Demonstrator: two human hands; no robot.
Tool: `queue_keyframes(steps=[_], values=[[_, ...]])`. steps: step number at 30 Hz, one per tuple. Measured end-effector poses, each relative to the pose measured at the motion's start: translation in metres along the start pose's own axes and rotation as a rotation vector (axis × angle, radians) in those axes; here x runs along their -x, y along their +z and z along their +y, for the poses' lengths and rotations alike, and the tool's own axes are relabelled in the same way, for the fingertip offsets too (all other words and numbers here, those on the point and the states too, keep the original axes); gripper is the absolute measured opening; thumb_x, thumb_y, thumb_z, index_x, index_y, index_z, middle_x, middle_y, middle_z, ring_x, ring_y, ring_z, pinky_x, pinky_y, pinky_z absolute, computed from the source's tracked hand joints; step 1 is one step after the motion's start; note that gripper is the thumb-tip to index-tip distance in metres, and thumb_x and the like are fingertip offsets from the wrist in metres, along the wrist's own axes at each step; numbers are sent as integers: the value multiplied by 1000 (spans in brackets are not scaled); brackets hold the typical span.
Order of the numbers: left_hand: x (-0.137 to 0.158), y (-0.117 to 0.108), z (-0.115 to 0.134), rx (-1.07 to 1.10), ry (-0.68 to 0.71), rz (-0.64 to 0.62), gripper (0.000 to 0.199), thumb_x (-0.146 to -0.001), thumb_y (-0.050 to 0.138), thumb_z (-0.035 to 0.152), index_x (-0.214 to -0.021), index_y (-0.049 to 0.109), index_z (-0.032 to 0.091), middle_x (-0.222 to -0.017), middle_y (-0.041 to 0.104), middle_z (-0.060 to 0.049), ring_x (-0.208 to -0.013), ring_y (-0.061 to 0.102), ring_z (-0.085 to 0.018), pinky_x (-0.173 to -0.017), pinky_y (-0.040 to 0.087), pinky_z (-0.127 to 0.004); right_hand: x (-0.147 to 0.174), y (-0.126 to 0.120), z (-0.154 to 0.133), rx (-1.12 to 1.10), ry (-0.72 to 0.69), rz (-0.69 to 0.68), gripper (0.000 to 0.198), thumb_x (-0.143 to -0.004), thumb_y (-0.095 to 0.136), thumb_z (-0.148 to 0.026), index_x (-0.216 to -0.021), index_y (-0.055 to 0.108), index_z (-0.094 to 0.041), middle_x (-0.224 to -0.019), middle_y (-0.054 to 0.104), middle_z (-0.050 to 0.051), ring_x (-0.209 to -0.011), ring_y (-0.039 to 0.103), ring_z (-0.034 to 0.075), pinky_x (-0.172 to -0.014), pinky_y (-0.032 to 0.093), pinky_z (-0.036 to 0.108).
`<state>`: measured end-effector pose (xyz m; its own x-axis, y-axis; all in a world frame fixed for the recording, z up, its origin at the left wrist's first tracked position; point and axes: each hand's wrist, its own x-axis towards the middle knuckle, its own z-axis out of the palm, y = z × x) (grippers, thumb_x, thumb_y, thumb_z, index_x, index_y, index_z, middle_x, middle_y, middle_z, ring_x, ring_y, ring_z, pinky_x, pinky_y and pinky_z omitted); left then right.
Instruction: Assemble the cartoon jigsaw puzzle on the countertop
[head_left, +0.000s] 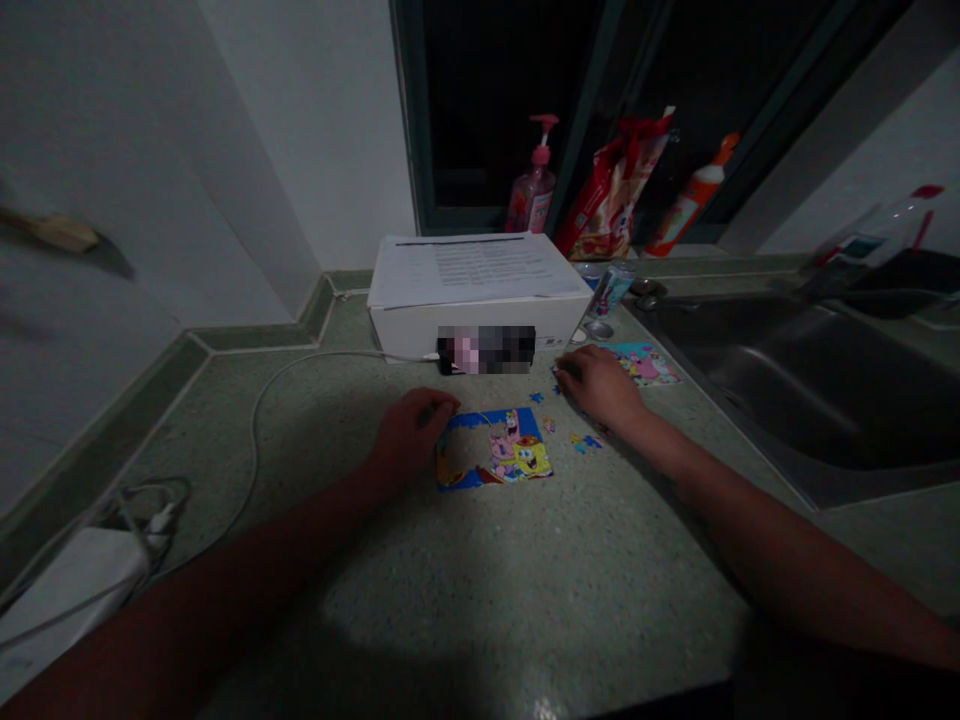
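Observation:
A partly assembled jigsaw puzzle (529, 460) with cartoon figures lies on the counter, its frame joined and its middle left part bare. My left hand (409, 435) is at its upper left corner, thumb and forefinger closed together; what they hold, if anything, is hidden. Right of the puzzle, my right hand (600, 385) rests low over the counter, its fingertips pinched on a small bluish puzzle piece (556, 370). Several loose pieces (585, 442) lie between the puzzle and my right forearm. Partly behind that hand is a colourful picture card (651, 364).
A white box (480, 275) topped with a printed sheet stands behind, a blurred-out device (487, 350) leaning on its front. A white cable (253, 440) loops along the left. The steel sink (810, 390) is at right. A pump bottle (531, 195) and a red bag (615, 190) stand by the window.

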<state>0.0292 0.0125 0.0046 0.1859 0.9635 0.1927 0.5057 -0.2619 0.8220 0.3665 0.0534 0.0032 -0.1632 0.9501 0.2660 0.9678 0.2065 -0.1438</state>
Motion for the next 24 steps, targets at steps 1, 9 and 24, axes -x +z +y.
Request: queue_keyframes(steps=[1,9,24], values=[[0,0,-1,0,0,1,21,-95,58,34,-95,76,24,-98,80,-5,-94,73,-23,-94,59,-42,0,1,2,-8,11,0,26,-100,60,-28,-111,80,-15,-110,76,18,-106,68,33,-95,52,45],[0,0,-1,-3,7,9,19,-95,59,32,-95,76,24,-97,80,-5,-93,74,-23,-92,59,-42,-4,7,12,-81,19,34,25,-95,66,-26,-113,79,-15,-113,74,19,-110,67,36,-99,52,49],[0,1,-1,28,-1,14,20,-95,60,36,-94,76,23,-98,80,-6,-95,74,-24,-95,59,-43,-4,8,13,-159,-24,46,15,-94,67,-25,-100,79,-17,-106,75,15,-104,68,32,-98,52,47]])
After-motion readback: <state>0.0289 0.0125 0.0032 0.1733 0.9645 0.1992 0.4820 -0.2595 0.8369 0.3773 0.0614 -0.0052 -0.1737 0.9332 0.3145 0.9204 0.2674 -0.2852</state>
